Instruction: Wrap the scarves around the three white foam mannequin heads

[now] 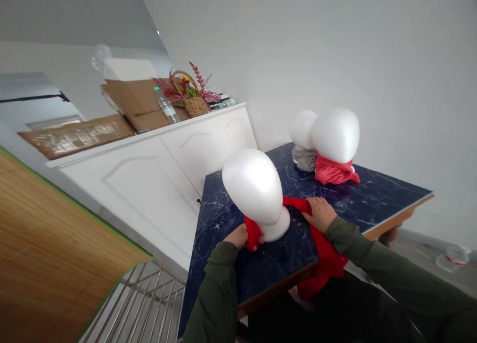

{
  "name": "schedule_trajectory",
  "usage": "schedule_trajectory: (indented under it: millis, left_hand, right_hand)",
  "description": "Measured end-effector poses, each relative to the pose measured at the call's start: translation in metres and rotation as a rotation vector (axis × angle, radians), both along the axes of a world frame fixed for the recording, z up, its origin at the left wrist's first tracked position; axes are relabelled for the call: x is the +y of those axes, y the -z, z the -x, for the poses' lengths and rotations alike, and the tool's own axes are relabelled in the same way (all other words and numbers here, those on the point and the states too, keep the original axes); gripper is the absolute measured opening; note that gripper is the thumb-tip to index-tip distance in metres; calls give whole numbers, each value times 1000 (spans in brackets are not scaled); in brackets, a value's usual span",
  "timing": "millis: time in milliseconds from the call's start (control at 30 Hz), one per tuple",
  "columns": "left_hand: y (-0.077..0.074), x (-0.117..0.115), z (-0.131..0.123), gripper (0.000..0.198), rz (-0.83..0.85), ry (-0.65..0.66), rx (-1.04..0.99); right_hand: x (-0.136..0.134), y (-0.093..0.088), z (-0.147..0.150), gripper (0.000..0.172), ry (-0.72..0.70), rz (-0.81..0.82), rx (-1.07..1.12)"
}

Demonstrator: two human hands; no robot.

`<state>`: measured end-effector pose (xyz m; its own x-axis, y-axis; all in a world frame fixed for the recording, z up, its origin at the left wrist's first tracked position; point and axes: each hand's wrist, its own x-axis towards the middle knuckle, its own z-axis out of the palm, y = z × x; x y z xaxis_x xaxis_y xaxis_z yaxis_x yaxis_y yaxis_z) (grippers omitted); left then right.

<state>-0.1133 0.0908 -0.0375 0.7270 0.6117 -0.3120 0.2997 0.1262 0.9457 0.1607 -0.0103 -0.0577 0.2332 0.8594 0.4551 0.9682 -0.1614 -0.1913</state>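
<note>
A white foam mannequin head [254,184] stands on the dark blue marbled table [276,271], close to its front edge. Behind its neck passes a red scarf [327,258], whose long end hangs over the table edge on the right. My left hand [238,235] is closed on the short end of the scarf at the left of the neck. To the right of the neck, my right hand [319,214] grips the longer side, fingers wrapped over the cloth.
Farther back on the table are two more foam heads [337,134], one with a coral-pink cloth [333,170] and one with a grey cloth [304,158] around the neck. A white cabinet [149,184] bears cardboard, a bottle and a flower basket [196,106]. A metal rack [139,303] stands at lower left.
</note>
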Motion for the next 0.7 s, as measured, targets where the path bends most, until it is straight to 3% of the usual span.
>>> schedule_trajectory:
  millis: [100, 233, 367, 433, 500, 600, 700]
  left_hand:
    - [2, 0, -1, 34, -43, 48, -1]
    - [-2, -1, -1, 53, -68, 140, -56]
    - [-9, -5, -1, 57, -87, 212, -77]
    - [-13, -8, -2, 54, -95, 246, -81]
    - [-17, -11, -4, 46, -173, 283, -104]
    - [-23, -18, -7, 33, -390, 314, -150]
    - [-26, -25, -13, 25, -510, 322, -154]
  right_hand:
    - [-4, -1, 1, 27, 54, 65, 20]
    - [-10, 2, 21, 22, -153, 75, 324]
    - [-9, -1, 76, 25, -418, 0, 1115]
    - [-7, -4, 108, 27, -483, -80, 1549]
    - [-6, -7, 136, 31, -522, -170, 1827]
    - [-4, -6, 160, 25, -567, -307, 1865]
    - [0, 2, 157, 12, -521, -301, 1551]
